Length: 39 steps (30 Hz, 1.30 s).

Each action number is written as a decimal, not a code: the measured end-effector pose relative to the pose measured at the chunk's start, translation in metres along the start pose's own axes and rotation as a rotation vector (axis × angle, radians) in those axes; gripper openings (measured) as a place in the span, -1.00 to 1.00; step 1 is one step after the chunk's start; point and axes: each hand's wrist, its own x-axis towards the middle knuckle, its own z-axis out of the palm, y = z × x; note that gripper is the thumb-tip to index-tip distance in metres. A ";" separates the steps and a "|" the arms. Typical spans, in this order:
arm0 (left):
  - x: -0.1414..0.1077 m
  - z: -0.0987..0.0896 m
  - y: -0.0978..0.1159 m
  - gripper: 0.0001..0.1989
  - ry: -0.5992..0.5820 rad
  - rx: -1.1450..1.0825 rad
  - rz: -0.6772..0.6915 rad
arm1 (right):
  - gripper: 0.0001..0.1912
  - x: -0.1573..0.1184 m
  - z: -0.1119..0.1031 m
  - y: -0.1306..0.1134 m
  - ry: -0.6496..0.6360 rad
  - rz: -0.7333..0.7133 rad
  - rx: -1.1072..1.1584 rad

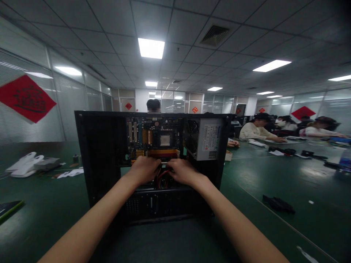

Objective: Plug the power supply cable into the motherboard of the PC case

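A black computer case (101,146) stands on the green table with its open side towards me. Inside it is a motherboard (153,128), with a power supply (210,140) at the upper right. Both my hands reach into the case at the motherboard's lower edge, just below the orange and red memory slots (163,152). My left hand (144,170) has its fingers curled and pinched together; what lies between them is hidden. Close beside it, my right hand (182,170) is also pinched, its fingertips at a bundle of coloured cables (163,179). I cannot make out what it grips.
White plastic bags (26,164), a grey box (48,163) and papers (70,172) lie on the left. At right, a black crumpled item (279,204) rests on the green table (246,219). Several people sit further back, one in a cream top (251,131).
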 end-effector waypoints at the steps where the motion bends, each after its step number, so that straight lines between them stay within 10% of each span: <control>1: 0.000 0.000 0.001 -0.77 -0.014 -0.004 -0.013 | -0.80 -0.001 -0.001 -0.001 -0.002 0.002 0.004; 14: -0.002 0.016 -0.020 -0.73 -0.013 -0.294 -0.175 | -0.84 0.007 0.005 0.011 0.460 0.070 0.408; 29: 0.004 0.013 -0.018 -0.82 0.415 -0.492 -0.133 | -0.86 0.011 0.010 0.013 0.362 0.181 0.423; 39: 0.012 0.016 -0.017 -0.79 0.155 -0.389 -0.085 | -0.81 0.006 0.016 0.014 0.170 0.132 0.232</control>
